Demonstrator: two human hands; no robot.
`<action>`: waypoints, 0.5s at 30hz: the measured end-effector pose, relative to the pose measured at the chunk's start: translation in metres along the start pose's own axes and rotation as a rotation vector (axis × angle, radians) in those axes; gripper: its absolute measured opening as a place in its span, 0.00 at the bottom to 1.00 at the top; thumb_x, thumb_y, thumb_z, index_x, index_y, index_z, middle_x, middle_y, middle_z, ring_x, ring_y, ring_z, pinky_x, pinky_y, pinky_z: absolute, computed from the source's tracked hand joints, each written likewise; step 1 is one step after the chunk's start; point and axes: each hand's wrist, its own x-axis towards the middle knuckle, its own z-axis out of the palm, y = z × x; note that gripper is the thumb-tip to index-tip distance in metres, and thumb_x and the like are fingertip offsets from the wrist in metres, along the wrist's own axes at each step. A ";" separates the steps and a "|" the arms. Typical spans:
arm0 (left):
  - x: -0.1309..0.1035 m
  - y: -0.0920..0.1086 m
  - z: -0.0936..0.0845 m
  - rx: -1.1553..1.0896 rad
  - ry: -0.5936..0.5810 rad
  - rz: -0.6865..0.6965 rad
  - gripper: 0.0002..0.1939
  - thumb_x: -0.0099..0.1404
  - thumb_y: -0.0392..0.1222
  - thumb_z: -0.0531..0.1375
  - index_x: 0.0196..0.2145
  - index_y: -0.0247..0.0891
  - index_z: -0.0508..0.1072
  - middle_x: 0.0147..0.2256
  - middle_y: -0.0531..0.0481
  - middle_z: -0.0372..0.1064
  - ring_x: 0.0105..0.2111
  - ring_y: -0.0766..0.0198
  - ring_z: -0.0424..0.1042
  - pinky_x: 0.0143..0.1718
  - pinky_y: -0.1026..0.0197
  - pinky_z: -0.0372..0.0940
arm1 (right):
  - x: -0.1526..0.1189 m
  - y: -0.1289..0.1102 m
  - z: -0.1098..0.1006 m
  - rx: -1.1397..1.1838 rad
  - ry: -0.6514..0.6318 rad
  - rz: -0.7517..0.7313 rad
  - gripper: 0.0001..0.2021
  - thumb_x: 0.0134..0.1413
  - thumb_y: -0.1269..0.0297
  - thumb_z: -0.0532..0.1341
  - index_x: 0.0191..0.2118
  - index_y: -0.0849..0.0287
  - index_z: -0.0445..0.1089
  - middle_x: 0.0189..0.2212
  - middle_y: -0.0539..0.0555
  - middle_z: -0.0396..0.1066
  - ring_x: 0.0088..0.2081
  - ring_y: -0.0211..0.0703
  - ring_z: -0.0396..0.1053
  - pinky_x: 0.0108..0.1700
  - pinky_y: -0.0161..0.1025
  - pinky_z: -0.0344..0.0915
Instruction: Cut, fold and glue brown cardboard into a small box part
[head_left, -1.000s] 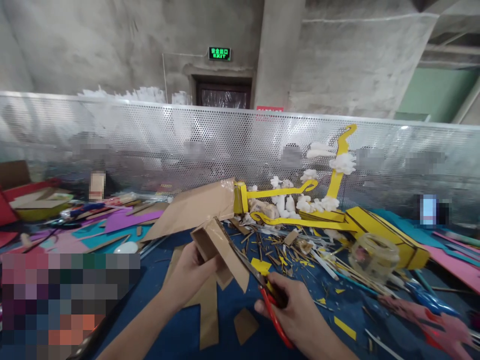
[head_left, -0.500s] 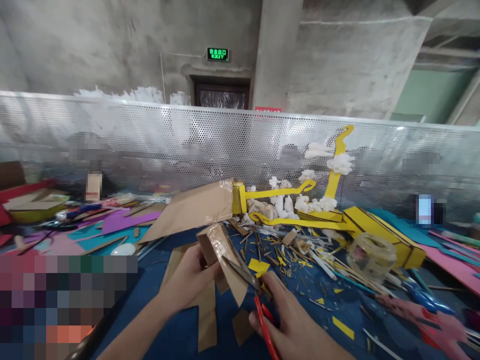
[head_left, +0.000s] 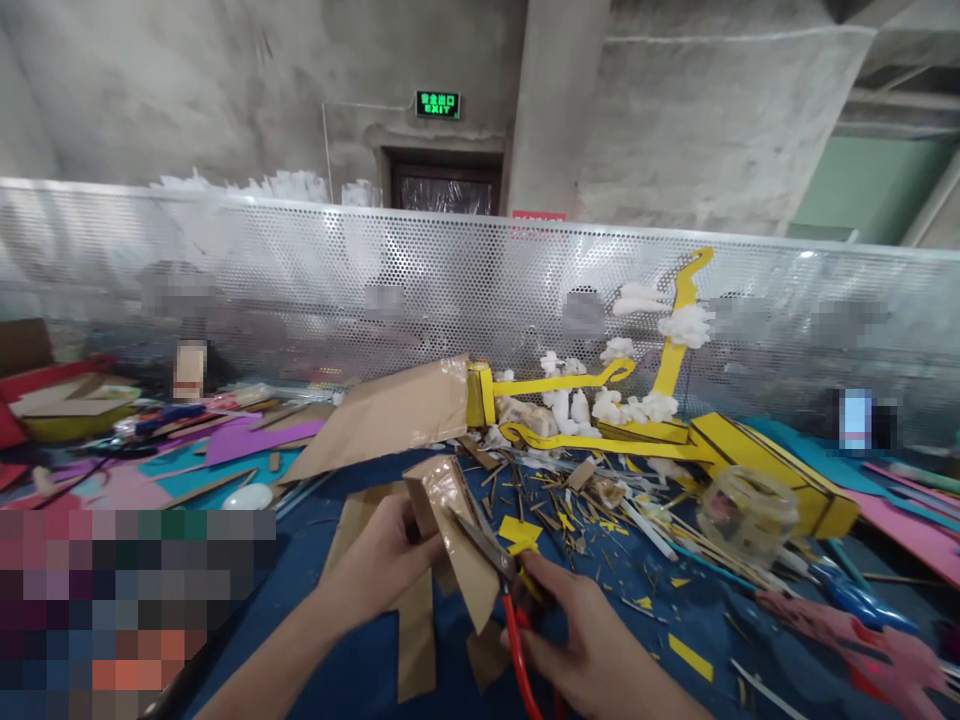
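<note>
The person's left hand (head_left: 394,550) grips a folded cardboard piece (head_left: 457,530), holding it tilted above the blue work surface (head_left: 360,660), its pointed end slanting down toward the right hand (head_left: 574,625). The right hand is closed around the red handles of a pair of scissors (head_left: 504,566). One blade lies along the outer face of the folded cardboard piece; how far the other reaches past its edge cannot be told.

Below the folded cardboard piece lie a flat cardboard cutout (head_left: 416,650), partly covered by the left hand, and a small brown scrap (head_left: 487,655). Just to its right is a yellow scrap (head_left: 517,530), with thin sticks and clippings strewn beyond.

Behind the folded cardboard piece, a large brown cardboard form (head_left: 397,405) slopes down to the left. Farther to its right stand a clear jar (head_left: 750,515) and, behind that, a yellow box-shaped piece (head_left: 757,470); a pink glue gun (head_left: 877,650) lies nearer the person on that side. Well to its left are a white rounded object (head_left: 251,497) and a purple sheet (head_left: 259,437). Beyond everything on the surface, a perforated metal panel (head_left: 300,270) runs across, white tufts (head_left: 686,325) showing before it on an upright yellow strip (head_left: 671,368).
</note>
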 end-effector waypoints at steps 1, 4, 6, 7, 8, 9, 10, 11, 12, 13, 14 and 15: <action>0.000 0.002 0.000 0.000 0.001 0.007 0.03 0.58 0.38 0.68 0.28 0.39 0.78 0.26 0.53 0.78 0.27 0.60 0.76 0.34 0.59 0.74 | 0.000 0.000 0.000 0.008 -0.007 0.014 0.02 0.60 0.67 0.61 0.39 0.56 0.69 0.34 0.50 0.75 0.33 0.41 0.67 0.35 0.34 0.62; 0.000 0.005 0.000 0.009 -0.008 0.016 0.03 0.59 0.38 0.67 0.27 0.39 0.78 0.25 0.53 0.78 0.27 0.60 0.76 0.32 0.60 0.73 | 0.001 0.000 0.000 0.027 -0.009 0.039 0.02 0.61 0.68 0.61 0.40 0.57 0.69 0.34 0.49 0.73 0.34 0.41 0.66 0.36 0.33 0.61; 0.000 0.005 0.000 0.022 -0.009 0.025 0.04 0.59 0.37 0.67 0.26 0.38 0.77 0.25 0.54 0.77 0.28 0.60 0.76 0.32 0.61 0.73 | 0.001 0.002 0.001 0.039 -0.002 0.049 0.01 0.61 0.69 0.61 0.39 0.57 0.69 0.33 0.48 0.72 0.33 0.40 0.65 0.35 0.33 0.60; 0.000 0.005 0.000 0.024 -0.009 0.027 0.05 0.59 0.37 0.66 0.26 0.38 0.77 0.25 0.54 0.77 0.28 0.60 0.76 0.32 0.61 0.73 | 0.001 0.003 0.001 0.044 -0.002 0.056 0.01 0.61 0.69 0.61 0.38 0.57 0.68 0.32 0.48 0.72 0.33 0.40 0.64 0.35 0.33 0.59; 0.000 0.004 -0.001 0.022 -0.010 0.025 0.05 0.59 0.37 0.66 0.26 0.38 0.76 0.25 0.54 0.77 0.28 0.60 0.76 0.32 0.62 0.73 | 0.001 0.003 0.002 0.053 -0.006 0.064 0.01 0.61 0.70 0.61 0.38 0.57 0.68 0.32 0.48 0.71 0.33 0.40 0.64 0.34 0.33 0.59; 0.000 0.004 -0.001 0.015 -0.012 0.019 0.04 0.59 0.37 0.66 0.26 0.38 0.76 0.25 0.54 0.77 0.28 0.60 0.76 0.32 0.62 0.73 | 0.002 0.003 0.002 0.063 -0.010 0.069 0.02 0.61 0.70 0.61 0.38 0.57 0.68 0.32 0.48 0.71 0.33 0.40 0.63 0.34 0.33 0.59; 0.000 0.003 -0.001 0.008 -0.013 0.012 0.04 0.59 0.37 0.66 0.27 0.38 0.76 0.26 0.54 0.77 0.28 0.60 0.76 0.32 0.61 0.73 | 0.002 0.003 0.002 0.072 -0.014 0.074 0.02 0.61 0.70 0.61 0.38 0.57 0.68 0.33 0.48 0.71 0.33 0.40 0.63 0.35 0.33 0.59; 0.001 0.002 -0.002 0.004 -0.011 0.005 0.03 0.59 0.37 0.66 0.27 0.38 0.76 0.26 0.53 0.77 0.28 0.59 0.77 0.32 0.61 0.72 | 0.002 0.003 0.002 0.078 -0.014 0.079 0.02 0.61 0.70 0.61 0.38 0.57 0.68 0.32 0.48 0.71 0.33 0.40 0.63 0.35 0.33 0.59; 0.001 0.002 -0.002 0.006 -0.006 0.001 0.03 0.59 0.38 0.65 0.28 0.38 0.76 0.26 0.53 0.78 0.29 0.59 0.77 0.31 0.61 0.72 | 0.002 0.002 0.002 0.085 -0.015 0.082 0.02 0.61 0.71 0.61 0.38 0.57 0.68 0.32 0.48 0.71 0.33 0.40 0.63 0.35 0.33 0.59; 0.001 0.001 -0.002 0.012 -0.003 0.000 0.03 0.59 0.38 0.65 0.28 0.37 0.77 0.27 0.52 0.78 0.29 0.58 0.77 0.31 0.61 0.72 | 0.002 0.002 0.002 0.094 -0.017 0.084 0.02 0.61 0.71 0.61 0.39 0.57 0.68 0.32 0.48 0.72 0.33 0.40 0.63 0.34 0.33 0.59; 0.001 0.002 -0.002 0.019 -0.001 0.002 0.03 0.59 0.38 0.65 0.29 0.37 0.77 0.27 0.52 0.79 0.30 0.58 0.78 0.31 0.61 0.72 | 0.002 0.002 0.002 0.105 -0.017 0.085 0.02 0.61 0.71 0.61 0.39 0.57 0.68 0.32 0.47 0.72 0.33 0.40 0.62 0.34 0.33 0.59; 0.001 0.002 -0.002 0.024 0.005 0.008 0.03 0.59 0.38 0.65 0.29 0.37 0.77 0.28 0.52 0.79 0.30 0.57 0.78 0.31 0.61 0.72 | 0.002 0.002 0.003 0.114 -0.017 0.087 0.02 0.61 0.70 0.60 0.39 0.57 0.68 0.32 0.47 0.71 0.32 0.39 0.62 0.34 0.33 0.59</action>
